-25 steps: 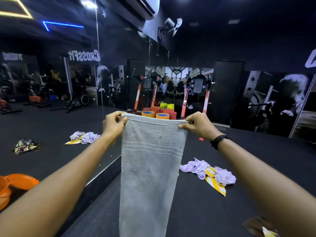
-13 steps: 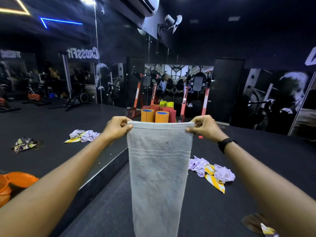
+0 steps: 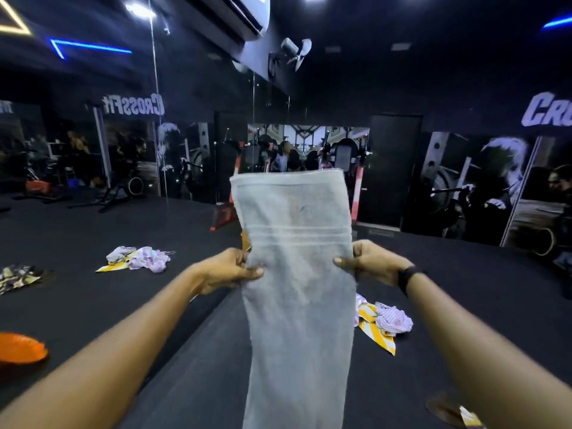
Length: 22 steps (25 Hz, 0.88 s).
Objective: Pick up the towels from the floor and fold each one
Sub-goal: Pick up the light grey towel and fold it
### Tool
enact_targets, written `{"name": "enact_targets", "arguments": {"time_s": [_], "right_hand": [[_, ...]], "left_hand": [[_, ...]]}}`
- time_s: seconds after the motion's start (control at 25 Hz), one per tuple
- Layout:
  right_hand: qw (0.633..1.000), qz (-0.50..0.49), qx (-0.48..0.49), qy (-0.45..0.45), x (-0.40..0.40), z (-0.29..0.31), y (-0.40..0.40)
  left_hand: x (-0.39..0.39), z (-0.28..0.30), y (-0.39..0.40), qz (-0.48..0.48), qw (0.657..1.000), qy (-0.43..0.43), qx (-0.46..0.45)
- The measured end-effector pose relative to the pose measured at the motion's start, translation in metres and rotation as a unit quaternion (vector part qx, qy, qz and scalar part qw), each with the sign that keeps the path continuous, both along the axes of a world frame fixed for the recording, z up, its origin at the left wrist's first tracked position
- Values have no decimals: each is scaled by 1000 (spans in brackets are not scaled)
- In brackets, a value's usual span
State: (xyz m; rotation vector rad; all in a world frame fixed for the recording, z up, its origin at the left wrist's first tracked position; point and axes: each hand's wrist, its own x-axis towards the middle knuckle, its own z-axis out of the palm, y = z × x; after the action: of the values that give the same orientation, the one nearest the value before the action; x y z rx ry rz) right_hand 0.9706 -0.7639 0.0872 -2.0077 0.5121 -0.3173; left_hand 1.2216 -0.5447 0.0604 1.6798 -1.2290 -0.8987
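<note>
While the grey towel (image 3: pixel 297 274) hung lengthwise in front of us, our hands gripped it partway down its two long edges, with the top part standing up above our grip and the rest hanging below and running out of view at the bottom. The left hand (image 3: pixel 227 270) pinched the left edge between thumb and curled fingers, and the right hand (image 3: pixel 371 264), with a dark band on its wrist, pinched the right edge the same way. The towel was pale grey terry, long and narrow, with a woven band of raised stripes across it just above our hands; its top hem was straight and level. On the black floor (image 3: pixel 201 351) to the right lay a crumpled lilac cloth (image 3: pixel 393 318) on a yellow-striped one, close beside the hanging towel.
</note>
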Motion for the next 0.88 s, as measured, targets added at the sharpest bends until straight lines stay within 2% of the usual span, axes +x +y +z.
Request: {"name": "enact_targets", "arguments": {"time_s": [0.2, 0.32, 0.4, 0.44, 0.48, 0.6, 0.64, 0.76, 0.88], "right_hand": [[993, -60, 83, -61, -14, -23, -6], [994, -72, 79, -29, -12, -9, -2], [988, -64, 93, -105, -8, 12, -1], [980, -57, 116, -149, -6, 22, -3], [979, -43, 123, -157, -3, 27, -5], [999, -34, -5, 26, 3, 5, -5], [998, -44, 1, 37, 5, -5, -8], [989, -93, 113, -10, 1, -20, -5], [988, -91, 121, -4, 5, -16, -2]], "left_hand": [[-4, 5, 6, 113, 990, 80, -20], [-4, 12, -2, 150, 986, 78, 5], [-4, 24, -10, 161, 976, 127, -74], [-4, 31, -11, 140, 970, 158, -118], [-3, 35, -13, 103, 975, 153, -124], [-8, 23, -11, 47, 998, 12, 28], [-4, 15, -10, 58, 997, 4, 41], [7, -2, -5, 145, 986, 76, 35], [7, 1, 0, 160, 981, 97, 48]]}}
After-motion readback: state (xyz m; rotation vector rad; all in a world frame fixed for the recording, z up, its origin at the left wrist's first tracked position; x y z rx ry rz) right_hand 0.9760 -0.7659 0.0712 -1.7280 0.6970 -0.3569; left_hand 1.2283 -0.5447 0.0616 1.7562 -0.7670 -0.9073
